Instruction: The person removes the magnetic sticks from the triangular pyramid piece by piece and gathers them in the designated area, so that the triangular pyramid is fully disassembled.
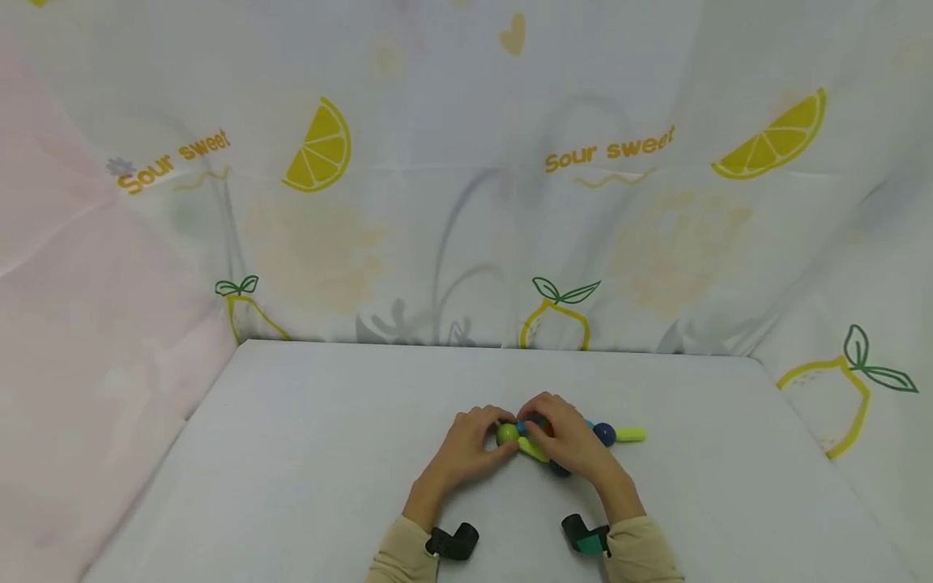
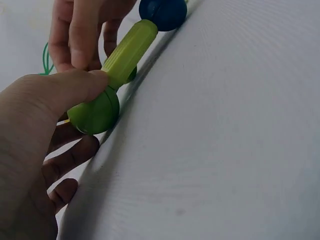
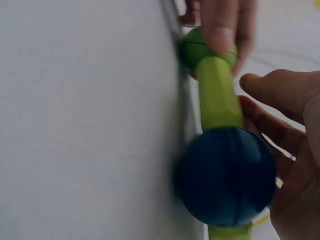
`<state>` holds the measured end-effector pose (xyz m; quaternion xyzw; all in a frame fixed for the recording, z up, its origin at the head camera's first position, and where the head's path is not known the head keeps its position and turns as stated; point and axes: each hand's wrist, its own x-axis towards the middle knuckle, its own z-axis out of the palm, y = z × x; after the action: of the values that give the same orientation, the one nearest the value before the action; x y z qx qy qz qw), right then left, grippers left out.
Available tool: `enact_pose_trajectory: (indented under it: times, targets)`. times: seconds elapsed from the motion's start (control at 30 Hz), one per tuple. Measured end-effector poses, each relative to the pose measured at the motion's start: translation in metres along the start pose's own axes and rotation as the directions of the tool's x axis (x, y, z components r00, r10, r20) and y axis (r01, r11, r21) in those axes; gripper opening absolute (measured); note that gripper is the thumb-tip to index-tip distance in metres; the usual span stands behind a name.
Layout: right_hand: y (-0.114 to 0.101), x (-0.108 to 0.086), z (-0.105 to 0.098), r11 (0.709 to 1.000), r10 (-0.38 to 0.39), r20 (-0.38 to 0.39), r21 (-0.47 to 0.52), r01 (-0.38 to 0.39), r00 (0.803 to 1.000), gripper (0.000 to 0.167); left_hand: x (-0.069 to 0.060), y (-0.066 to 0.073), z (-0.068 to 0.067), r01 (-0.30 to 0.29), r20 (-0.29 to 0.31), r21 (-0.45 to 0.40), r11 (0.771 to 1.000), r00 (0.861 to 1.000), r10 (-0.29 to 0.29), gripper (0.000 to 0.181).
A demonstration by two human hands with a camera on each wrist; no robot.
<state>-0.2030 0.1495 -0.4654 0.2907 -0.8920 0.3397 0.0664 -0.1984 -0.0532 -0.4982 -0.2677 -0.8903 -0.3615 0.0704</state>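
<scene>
Near the middle of the white table, my left hand (image 1: 466, 445) holds a green toy ball (image 1: 507, 435) between thumb and fingers. From that ball a yellow-green rod (image 2: 131, 50) runs to a dark blue ball (image 3: 227, 177); my left thumb lies where rod and green ball meet. My right hand (image 1: 572, 441) pinches a short blue rod (image 1: 521, 427) beside the green ball, its far part hidden by the fingers. An orange-red piece (image 1: 548, 427) shows partly under that hand. Right of it, another dark blue ball (image 1: 604, 435) bears a yellow-green rod (image 1: 630, 435).
The white table (image 1: 291, 453) extends around both hands. A printed cloth (image 1: 452, 243) with lemon pictures hangs behind it and along the sides. Black wrist devices (image 1: 453, 542) sit at both cuffs.
</scene>
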Motion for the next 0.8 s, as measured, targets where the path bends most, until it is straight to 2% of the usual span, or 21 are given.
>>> enact_pose_trajectory:
  times: [0.13, 0.33, 0.57, 0.8]
  targets:
    - [-0.001, 0.001, 0.009, 0.997, -0.002, -0.016, -0.073, 0.001, 1.0, 0.012, 0.0, -0.005, 0.001, -0.025, -0.021, -0.021, 0.999, 0.999, 0.025, 0.031]
    - [-0.006, 0.002, 0.013, 0.995, 0.039, -0.034, -0.089, -0.042, 0.999, 0.014, 0.0, -0.009, 0.002, -0.054, -0.033, -0.058, 0.997, 0.998, 0.052, 0.032]
    - [-0.01, 0.002, 0.017, 0.993, -0.028, -0.119, -0.119, 0.013, 0.992, 0.021, -0.001, -0.011, 0.002, -0.016, -0.022, -0.064, 0.998, 1.0, 0.015, 0.033]
    - [-0.012, 0.004, 0.016, 0.991, 0.088, -0.073, -0.099, -0.095, 0.993, 0.017, 0.0, -0.01, 0.002, 0.003, -0.002, -0.081, 0.997, 1.0, -0.003, 0.033]
